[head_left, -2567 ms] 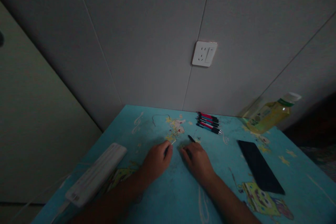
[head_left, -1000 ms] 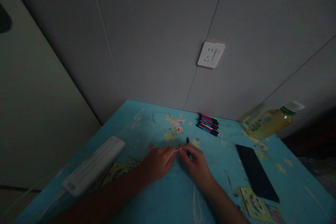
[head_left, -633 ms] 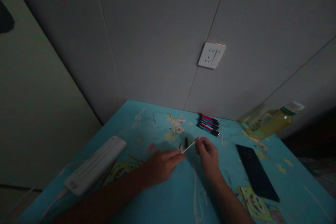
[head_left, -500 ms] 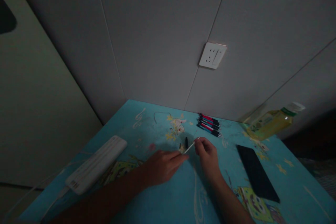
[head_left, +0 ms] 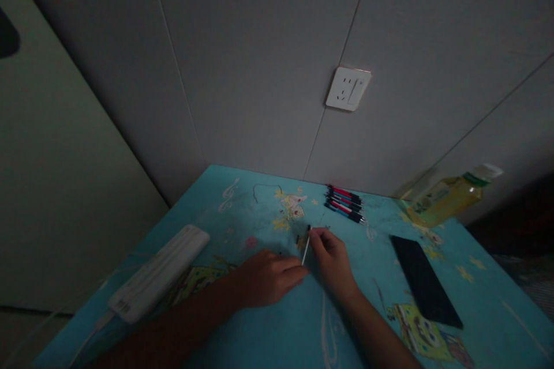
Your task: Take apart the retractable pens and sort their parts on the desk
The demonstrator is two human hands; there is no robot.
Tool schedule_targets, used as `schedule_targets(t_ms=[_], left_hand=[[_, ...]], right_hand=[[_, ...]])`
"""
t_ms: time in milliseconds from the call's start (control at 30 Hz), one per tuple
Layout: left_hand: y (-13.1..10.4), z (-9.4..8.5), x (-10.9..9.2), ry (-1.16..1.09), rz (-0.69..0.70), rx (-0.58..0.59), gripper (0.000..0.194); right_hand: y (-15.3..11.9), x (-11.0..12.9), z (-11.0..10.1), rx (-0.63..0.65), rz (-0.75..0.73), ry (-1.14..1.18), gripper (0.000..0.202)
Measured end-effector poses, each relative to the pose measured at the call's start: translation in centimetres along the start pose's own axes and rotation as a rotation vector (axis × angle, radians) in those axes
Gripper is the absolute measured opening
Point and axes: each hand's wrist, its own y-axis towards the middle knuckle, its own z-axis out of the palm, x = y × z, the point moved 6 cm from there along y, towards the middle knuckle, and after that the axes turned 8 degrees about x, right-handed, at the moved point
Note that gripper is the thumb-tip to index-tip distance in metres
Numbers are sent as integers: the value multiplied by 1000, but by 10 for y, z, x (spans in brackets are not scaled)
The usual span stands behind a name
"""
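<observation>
A thin white stick (head_left: pixel 306 251), which looks like a pen refill, slants between my two hands just above the tablecloth. My right hand (head_left: pixel 332 258) pinches its upper end between thumb and forefinger. My left hand (head_left: pixel 274 278) has the lower end at its fingertips, its fingers drawn together. Beyond the stick lies a small black piece (head_left: pixel 309 227), largely hidden by the stick and my right fingers. A tiny dark part (head_left: pixel 298 238) lies just left of it. Farther back, several pens (head_left: pixel 345 203) with red, blue and black barrels lie in a row.
A white power strip (head_left: pixel 160 271) with a cable lies at the left. To the right are a dark flat phone-like slab (head_left: pixel 426 282) and a bottle of yellow liquid (head_left: pixel 450 202). The blue patterned tablecloth (head_left: pixel 242 207) meets the wall, which carries a socket (head_left: pixel 348 89).
The white stick has swung to a steeper angle. My right hand has shifted slightly left, and the black piece is now more covered. My left hand has dropped a little.
</observation>
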Motion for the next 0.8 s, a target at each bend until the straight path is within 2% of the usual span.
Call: schedule_targets(t_ms=[133,233,400,667,800], left_hand=[[1,1,16,-27,-231,-1,23],[-1,5,28,-47,-364,60,24],[-3,7,32,-89,-383,101,21],[-4,14,33,-117,-402,101,15],[-5,9,32,-156,-396,74,13]], right_hand=[[-3,2,-3,-60,-28,-141,34],[-6,6,-4,-90,-65,-263,33],[-12,12,5,-17,-155,-435,31],[-13,15,8,35,-175,-455,28],[-13,15,8,36,-166,-459,27]])
